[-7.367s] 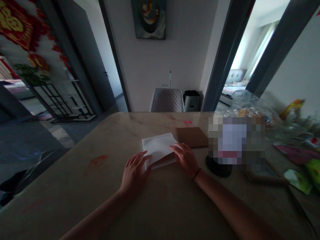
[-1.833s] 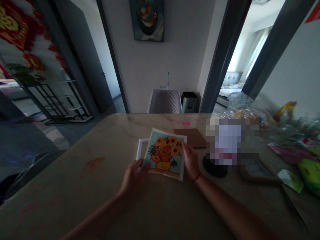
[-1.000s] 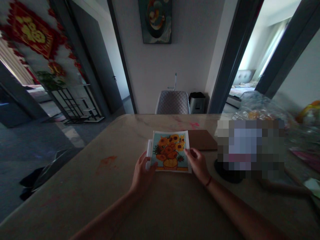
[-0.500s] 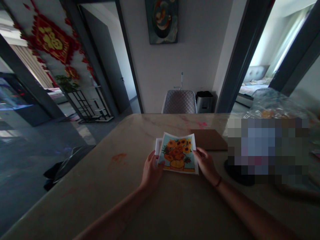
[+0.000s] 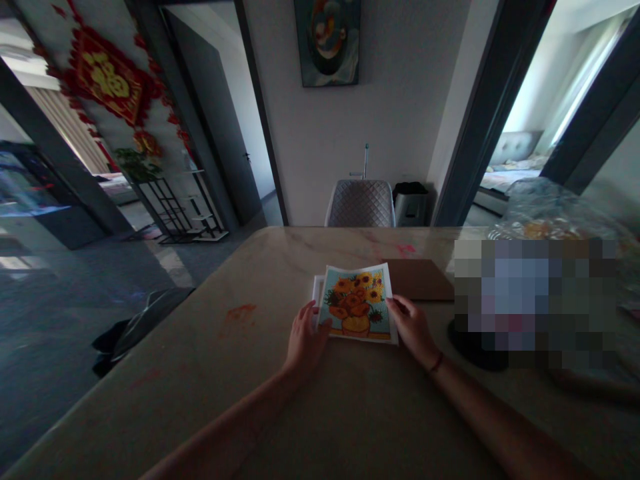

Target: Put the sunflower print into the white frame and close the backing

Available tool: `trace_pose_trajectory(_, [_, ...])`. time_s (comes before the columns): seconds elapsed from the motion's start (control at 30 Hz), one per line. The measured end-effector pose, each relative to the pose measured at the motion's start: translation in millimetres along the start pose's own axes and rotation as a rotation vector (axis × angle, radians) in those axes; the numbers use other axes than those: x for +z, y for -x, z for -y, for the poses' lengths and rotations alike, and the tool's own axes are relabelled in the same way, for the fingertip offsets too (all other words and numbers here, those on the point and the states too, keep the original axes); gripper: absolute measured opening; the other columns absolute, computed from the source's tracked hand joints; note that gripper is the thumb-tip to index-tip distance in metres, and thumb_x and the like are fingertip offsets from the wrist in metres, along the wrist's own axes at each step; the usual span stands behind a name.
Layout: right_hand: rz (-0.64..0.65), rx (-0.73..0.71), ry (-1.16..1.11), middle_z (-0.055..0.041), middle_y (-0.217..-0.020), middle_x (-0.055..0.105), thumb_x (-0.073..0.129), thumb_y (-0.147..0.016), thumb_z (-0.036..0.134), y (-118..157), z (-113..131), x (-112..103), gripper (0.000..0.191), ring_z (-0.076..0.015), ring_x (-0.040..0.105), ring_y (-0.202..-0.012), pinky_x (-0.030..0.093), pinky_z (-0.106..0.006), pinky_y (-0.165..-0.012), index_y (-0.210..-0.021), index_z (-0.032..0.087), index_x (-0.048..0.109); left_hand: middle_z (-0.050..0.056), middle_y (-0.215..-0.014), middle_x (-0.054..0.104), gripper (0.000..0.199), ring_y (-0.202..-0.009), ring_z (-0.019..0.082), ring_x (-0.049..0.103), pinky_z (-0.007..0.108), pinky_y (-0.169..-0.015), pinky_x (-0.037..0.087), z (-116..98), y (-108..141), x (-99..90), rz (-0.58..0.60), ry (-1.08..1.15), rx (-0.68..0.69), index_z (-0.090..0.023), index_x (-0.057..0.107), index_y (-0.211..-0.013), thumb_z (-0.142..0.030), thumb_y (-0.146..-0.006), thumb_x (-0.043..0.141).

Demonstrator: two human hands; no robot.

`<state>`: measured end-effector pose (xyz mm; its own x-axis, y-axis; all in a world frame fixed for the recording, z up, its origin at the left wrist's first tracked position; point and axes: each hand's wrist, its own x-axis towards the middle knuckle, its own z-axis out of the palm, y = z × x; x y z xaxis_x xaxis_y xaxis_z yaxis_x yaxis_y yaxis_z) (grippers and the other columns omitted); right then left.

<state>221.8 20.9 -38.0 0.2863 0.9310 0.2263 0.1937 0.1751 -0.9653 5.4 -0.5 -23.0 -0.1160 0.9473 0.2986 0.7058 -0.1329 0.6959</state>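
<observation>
A sunflower picture [image 5: 356, 303], a sheet with white margins showing orange and yellow flowers in a vase, is held over the middle of the table. My left hand [image 5: 306, 337] grips its lower left side, thumb on the front. At the right edge, my right hand [image 5: 411, 328] pinches the sheet between thumb and fingers. Behind the picture's left side a white-edged flat piece [image 5: 317, 288] sticks out, by my left fingers; the sheet covers most of it. A brown flat board [image 5: 420, 280] lies just beyond my right hand.
The marbled table [image 5: 260, 387] spreads around my hands. To the right sit a dark round base [image 5: 477, 350], a blurred-out patch and a clear plastic cover [image 5: 540, 200]. A quilted chair [image 5: 360, 203] stands at the far edge, beside a bin [image 5: 410, 203].
The picture's upper edge, curled before, now looks flatter. Both hands keep their hold, and the whole view has shifted slightly.
</observation>
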Motion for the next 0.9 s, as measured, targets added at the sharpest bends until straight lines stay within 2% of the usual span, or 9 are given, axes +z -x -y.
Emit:
trace_pose_trajectory(0.23, [-0.024, -0.044, 0.008, -0.0111, -0.077, 0.069, 0.057, -0.067, 0.054, -6, 0, -2, 0.043, -0.0226, 0.063, -0.072, 0.048, -0.032, -0.065, -0.080, 0.014, 0.064, 0.011, -0.121, 0.054, 0.035, -0.113, 0.023, 0.048, 0.038, -0.095, 0.037, 0, -1, 0.8, -0.006, 0.031, 0.006, -0.016, 0.057, -0.105, -0.037, -0.080, 0.045])
trace_pose_trajectory(0.47, [-0.017, -0.020, 0.020, -0.0112, -0.074, 0.069, 0.058, -0.064, 0.055, -20, -5, -5, 0.045, -0.0228, 0.063, -0.069, 0.048, -0.032, -0.064, -0.078, 0.013, 0.065, 0.013, -0.123, 0.051, 0.053, -0.112, 0.025, 0.049, 0.040, -0.094, 0.037, -2, 1, 0.0, 0.037, -0.008, -0.022, -0.014, 0.042, -0.123, -0.037, -0.076, 0.052])
trace_pose_trajectory(0.73, [0.008, 0.033, 0.042, -0.0125, -0.078, 0.070, 0.061, -0.063, 0.049, -33, -9, -1, 0.042, -0.0241, 0.065, -0.074, 0.048, -0.033, -0.067, -0.080, 0.011, 0.068, 0.013, -0.122, 0.053, 0.046, -0.113, 0.024, 0.048, 0.040, -0.093, 0.037, -3, 2, -1.5, 0.091, -0.065, -0.008, -0.014, 0.042, -0.123, -0.029, -0.079, 0.045])
trace_pose_trajectory(0.9, [0.089, 0.033, 0.062, -0.0091, -0.073, 0.071, 0.061, -0.062, 0.045, -39, -9, 8, 0.034, -0.0240, 0.065, -0.071, 0.048, -0.031, -0.062, -0.073, 0.014, 0.069, 0.014, -0.120, 0.054, 0.045, -0.114, 0.024, 0.047, 0.040, -0.092, 0.038, -2, 3, -1.6, 0.098, -0.073, 0.012, -0.012, 0.041, -0.122, -0.026, -0.080, 0.041])
